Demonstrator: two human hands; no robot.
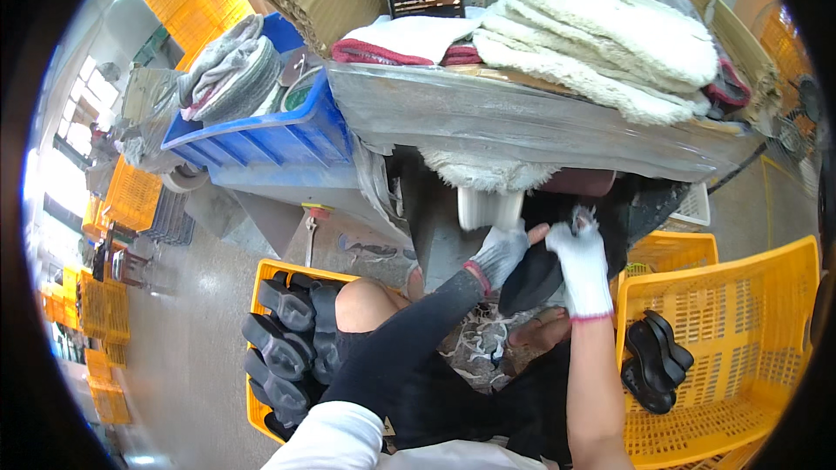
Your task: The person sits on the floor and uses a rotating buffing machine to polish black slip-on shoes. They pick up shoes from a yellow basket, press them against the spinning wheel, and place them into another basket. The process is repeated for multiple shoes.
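Sole (pixel 531 278): black, probably light, stiff rubber (best held by its edges).
Left hand (pixel 501 254): gloved, closed on sole's upper edge.
Right hand (pixel 582 263): gloved, gripping opposite edge.

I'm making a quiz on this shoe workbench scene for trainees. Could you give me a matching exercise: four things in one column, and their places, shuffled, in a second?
Things:
1. black shoe sole
2. stack of fluffy white pads
3. pair of black soles
4. grey cloth discs

Places:
A. in the blue bin
B. in the yellow crate at the right
C. between the left hand and the right hand
D. on top of the grey bench

Pairs: 1-C, 2-D, 3-B, 4-A
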